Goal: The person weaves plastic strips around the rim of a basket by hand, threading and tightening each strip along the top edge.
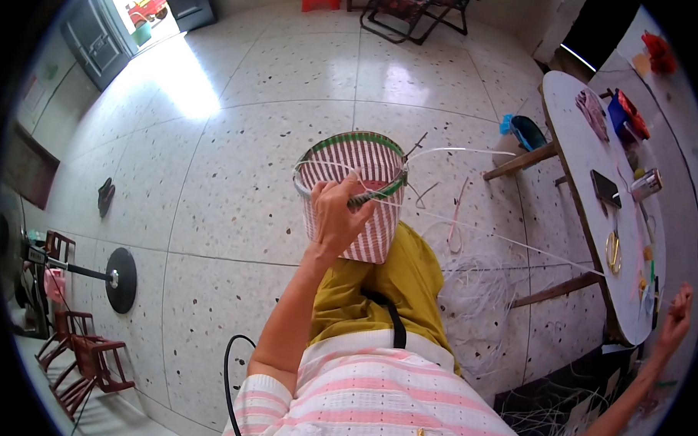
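A red-and-white striped woven basket with a green band round its rim stands between my knees. My left hand is closed over the near side of that rim, its fingertips reaching inside. From the rim beside my left hand, a thin white plastic strip runs taut to the right, across the table edge. Far out at the right, my right hand is raised with its fingers closed on the strip's other end. Another white strip arcs from the rim's right side. The basket's bottom is hidden.
At the right, a white table holds a phone, gold-handled scissors and a can. Loose white strips lie on the floor beside my legs. A round black stand base and wooden chairs are at left.
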Available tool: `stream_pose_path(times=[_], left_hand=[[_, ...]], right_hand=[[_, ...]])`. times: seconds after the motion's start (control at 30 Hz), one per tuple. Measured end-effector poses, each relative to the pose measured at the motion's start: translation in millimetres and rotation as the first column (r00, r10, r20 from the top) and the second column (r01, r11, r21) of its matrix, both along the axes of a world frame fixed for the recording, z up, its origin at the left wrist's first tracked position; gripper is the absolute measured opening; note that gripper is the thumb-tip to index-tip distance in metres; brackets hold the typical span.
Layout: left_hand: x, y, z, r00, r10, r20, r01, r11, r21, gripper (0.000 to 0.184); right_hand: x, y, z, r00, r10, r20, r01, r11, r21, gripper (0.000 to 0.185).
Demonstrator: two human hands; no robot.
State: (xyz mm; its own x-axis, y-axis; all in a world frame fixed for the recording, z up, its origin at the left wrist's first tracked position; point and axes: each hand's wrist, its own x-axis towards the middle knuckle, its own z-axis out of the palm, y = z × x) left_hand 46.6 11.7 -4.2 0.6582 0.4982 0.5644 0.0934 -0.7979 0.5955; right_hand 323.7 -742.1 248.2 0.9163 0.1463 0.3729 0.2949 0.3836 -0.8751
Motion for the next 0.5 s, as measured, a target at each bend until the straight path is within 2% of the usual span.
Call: stream_pose_path(times=[0.07,0.1,0.13,0.17,0.2,0.27,0.3,0.4,0.43,0.5], left_hand=[[0.3,-0.1,2.2,0.999,-0.03,-0.03,0.029,0.999,-0.019,0.076],[0.2,-1.3,3.7,0.999,-0.035,-0.031,0.034,0.999,-0.019,0.076],[-0.3,-2.8,5.6,0.996,-0.072,-0.048,0.07,0.997,-0.031,0.09],[-0.4,-4.2,6.4,0.992,-0.108,-0.064,0.106,0.993,-0.045,0.106],[0.3,-4.4,5.1,0.992,-0.112,-0.065,0.109,0.993,-0.047,0.106],[2.9,-4.0,4.2,0.993,-0.116,0.031,0.117,0.993,-0.031,0.112],[-0.8,-5.4,7.8,0.992,-0.111,-0.052,0.109,0.993,-0.046,0.106],[-3.0,-5.2,2.1,0.99,-0.085,-0.115,0.085,0.996,-0.003,0.1],[-2.0,-5.5,0.8,0.994,-0.074,-0.086,0.076,0.997,0.022,0.092],[-2.0,-3.8,-3.2,0.989,-0.08,-0.125,0.085,0.996,0.033,0.094]], right_hand=[[-1.4,-2.6,1.5,0.999,-0.035,-0.009,0.035,0.999,-0.005,0.042],[-0.8,-4.9,2.1,0.998,-0.063,-0.018,0.063,0.998,-0.012,0.041],[2.6,-12.0,2.9,0.997,-0.068,-0.02,0.068,0.998,-0.013,0.041],[5.5,-14.9,5.5,1.0,-0.001,-0.012,0.001,1.0,-0.031,0.04],[7.4,-17.9,7.2,0.998,0.067,-0.005,-0.067,0.997,-0.049,0.038],[7.3,-21.3,6.5,1.0,0.027,-0.014,-0.028,0.998,-0.064,0.036],[7.1,-20.4,6.5,1.0,-0.01,-0.021,0.008,0.997,-0.076,0.034],[13.4,-21.9,9.0,0.991,-0.117,-0.066,0.109,0.987,-0.115,0.043],[15.2,-22.8,8.2,0.99,-0.128,-0.065,0.118,0.983,-0.143,0.044],[19.6,-28.9,6.0,0.988,-0.141,-0.064,0.128,0.977,-0.172,0.044]])
